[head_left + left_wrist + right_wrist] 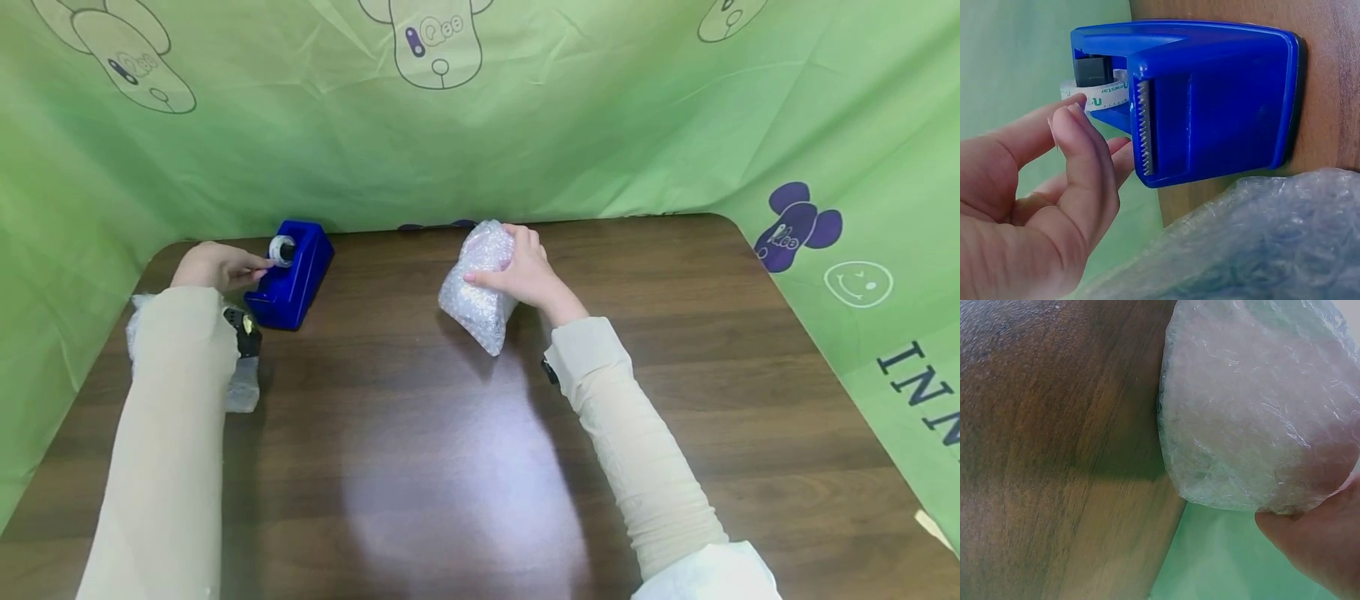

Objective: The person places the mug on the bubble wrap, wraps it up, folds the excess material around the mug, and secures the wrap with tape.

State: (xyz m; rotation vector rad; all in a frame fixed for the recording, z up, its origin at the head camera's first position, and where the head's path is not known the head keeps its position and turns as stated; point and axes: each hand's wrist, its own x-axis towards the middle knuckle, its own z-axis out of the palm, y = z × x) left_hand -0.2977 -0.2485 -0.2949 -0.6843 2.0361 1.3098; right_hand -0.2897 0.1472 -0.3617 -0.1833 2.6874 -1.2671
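My left hand [217, 265] is at the blue tape dispenser [288, 287] at the table's left rear. Thumb and forefinger come together at the edge of the tape roll [1107, 94], pinching at the tape there. In the left wrist view the dispenser's toothed cutter [1145, 128] faces the hand [1054, 206], and its other fingers are bent behind the thumb. With thumb and fingers spread around it, my right hand [528, 271] grips a bubble-wrapped bundle [480, 287] at the rear middle of the table. What lies inside the wrap cannot be made out.
More bubble wrap [243, 387] lies on the left of the table, partly hidden by the left sleeve [176, 417]. The brown wooden table [420, 467] ends at the back against a green printed cloth [600, 133], which also hangs along both sides.
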